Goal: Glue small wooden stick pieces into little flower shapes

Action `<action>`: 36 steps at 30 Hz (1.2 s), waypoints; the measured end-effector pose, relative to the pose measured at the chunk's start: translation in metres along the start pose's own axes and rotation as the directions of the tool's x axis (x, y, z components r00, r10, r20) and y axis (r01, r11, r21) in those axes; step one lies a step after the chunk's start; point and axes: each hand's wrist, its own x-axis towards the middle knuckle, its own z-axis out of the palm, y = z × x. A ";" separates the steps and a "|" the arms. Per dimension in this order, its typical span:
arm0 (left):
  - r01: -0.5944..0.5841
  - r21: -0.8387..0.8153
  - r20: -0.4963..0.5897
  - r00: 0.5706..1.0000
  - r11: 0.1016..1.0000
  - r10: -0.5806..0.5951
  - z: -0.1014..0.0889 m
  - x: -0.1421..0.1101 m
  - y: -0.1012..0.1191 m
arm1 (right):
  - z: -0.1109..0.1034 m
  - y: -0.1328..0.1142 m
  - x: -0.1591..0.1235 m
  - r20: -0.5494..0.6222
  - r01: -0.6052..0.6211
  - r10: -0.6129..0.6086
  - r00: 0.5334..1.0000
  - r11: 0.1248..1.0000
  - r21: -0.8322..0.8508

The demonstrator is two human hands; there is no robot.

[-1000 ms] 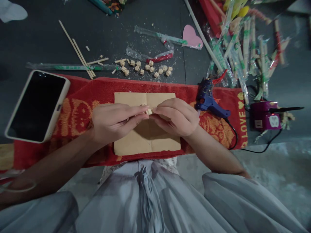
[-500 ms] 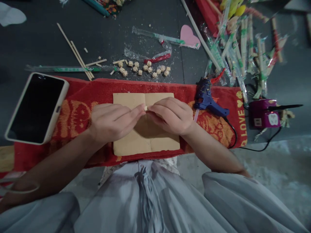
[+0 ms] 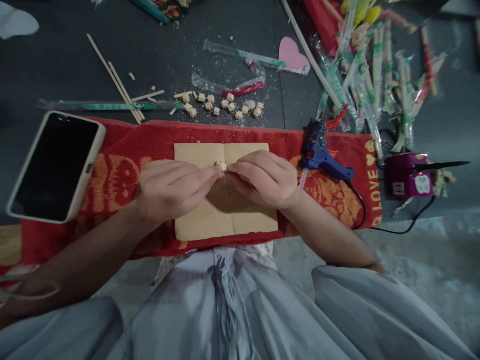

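Between the fingertips of my left hand and my right hand is a small pale wooden bead-like piece, ridged like a tiny cluster of sticks. Both hands are closed in a pinch on it, and the fingers hide part of its shape. They are held over a creased sheet of tan cardboard. Beyond the sheet, several similar pale pieces lie loose on the dark table among crumbs.
A red towel lies under the cardboard. To the left rests a phone; on the right are a blue glue gun and a purple box with a cord. Thin sticks, a pink paper heart and wrapped sticks lie farther back.
More of the small pale piece now shows above my left fingertips, where the thumb has shifted. Both hands have otherwise stayed in place over the cardboard.
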 end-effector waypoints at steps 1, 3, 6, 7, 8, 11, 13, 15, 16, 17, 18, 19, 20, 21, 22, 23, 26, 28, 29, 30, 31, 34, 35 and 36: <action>0.031 -0.026 0.014 0.999 0.999 -0.031 0.000 0.001 0.001 | 0.000 0.000 0.000 -0.004 0.003 -0.003 1.000 1.000 0.004; 0.118 -0.093 0.030 0.993 0.989 -0.115 0.000 0.001 0.002 | 0.001 0.000 0.000 -0.014 0.004 -0.004 1.000 1.000 0.019; 0.244 -0.193 0.059 0.970 0.950 -0.237 0.000 0.002 0.003 | 0.001 0.000 -0.001 -0.014 -0.005 0.006 1.000 0.999 0.031; 0.278 -0.212 0.085 0.960 0.937 -0.265 0.000 0.002 0.004 | 0.001 0.001 -0.001 -0.007 -0.006 0.006 1.000 1.000 0.027; 0.320 -0.218 0.135 0.945 0.922 -0.296 -0.001 0.003 0.004 | 0.001 0.001 -0.002 -0.001 -0.007 0.007 1.000 1.000 0.019; 0.443 -0.239 0.287 0.882 0.864 -0.372 -0.002 0.005 0.004 | 0.000 0.001 -0.002 0.021 0.001 -0.001 1.000 1.000 -0.010; 0.500 -0.280 0.314 0.854 0.820 -0.414 -0.001 0.005 0.005 | -0.001 0.001 -0.001 0.032 0.008 -0.007 0.999 1.000 -0.029; 0.558 -0.333 0.310 0.826 0.760 -0.470 0.002 0.004 0.005 | -0.001 0.002 -0.001 0.043 0.012 -0.010 0.999 0.999 -0.042; 0.598 -0.365 0.327 0.800 0.714 -0.503 0.003 0.004 0.005 | 0.000 0.002 -0.002 0.047 0.007 -0.005 0.999 0.999 -0.045; 0.641 -0.402 0.354 0.767 0.654 -0.535 0.004 0.005 0.005 | 0.000 0.002 -0.002 0.050 0.003 0.000 0.999 0.999 -0.048; 0.688 -0.436 0.398 0.726 0.580 -0.561 0.004 0.006 0.004 | 0.000 0.002 -0.002 0.052 0.000 0.002 0.999 0.999 -0.051; 0.732 -0.464 0.452 0.680 0.498 -0.578 0.004 0.008 0.004 | 0.000 0.003 -0.003 0.054 0.002 0.001 0.999 0.999 -0.054; 0.769 -0.487 0.501 0.634 0.414 -0.589 0.004 0.010 0.003 | 0.000 0.003 -0.003 0.057 0.009 -0.005 0.998 0.998 -0.057; 0.801 -0.498 0.552 0.589 0.333 -0.590 0.003 0.013 0.003 | 0.000 0.002 -0.003 0.059 0.022 -0.018 0.998 0.998 -0.059; 0.824 -0.504 0.596 0.548 0.257 -0.587 0.002 0.015 0.003 | -0.001 0.002 -0.003 0.062 0.036 -0.032 0.998 0.998 -0.061; 0.842 -0.506 0.634 0.509 0.185 -0.582 0.001 0.017 0.003 | -0.001 0.002 -0.003 0.065 0.046 -0.042 0.997 0.997 -0.062; 0.865 -0.501 0.723 0.431 0.019 -0.541 0.000 0.020 0.003 | -0.002 0.001 -0.002 0.076 0.052 -0.047 0.996 0.996 -0.072; 0.856 -0.516 0.740 0.430 -0.027 -0.517 0.000 0.019 0.003 | -0.002 0.000 -0.002 0.077 0.049 -0.043 0.996 0.996 -0.079; 0.848 -0.528 0.741 0.442 -0.032 -0.506 0.001 0.018 0.003 | -0.002 0.000 -0.001 0.070 0.050 -0.044 0.997 0.996 -0.079; 0.841 -0.539 0.739 0.454 -0.033 -0.497 0.002 0.017 0.003 | -0.002 0.000 -0.001 0.063 0.050 -0.045 0.997 0.996 -0.077; 0.836 -0.548 0.737 0.465 -0.033 -0.490 0.002 0.016 0.003 | -0.002 0.000 0.000 0.053 0.049 -0.045 0.998 0.996 -0.074; 0.831 -0.555 0.739 0.470 -0.040 -0.483 0.004 0.014 0.002 | -0.001 0.000 -0.001 0.047 0.047 -0.044 0.998 0.997 -0.058; 0.831 -0.554 0.740 0.469 -0.042 -0.483 0.004 0.014 0.002 | -0.001 0.000 -0.001 0.050 0.046 -0.044 0.998 0.998 -0.051; 0.832 -0.553 0.740 0.469 -0.040 -0.482 0.004 0.014 0.002 | -0.001 0.000 -0.002 0.050 0.045 -0.043 0.998 0.998 -0.045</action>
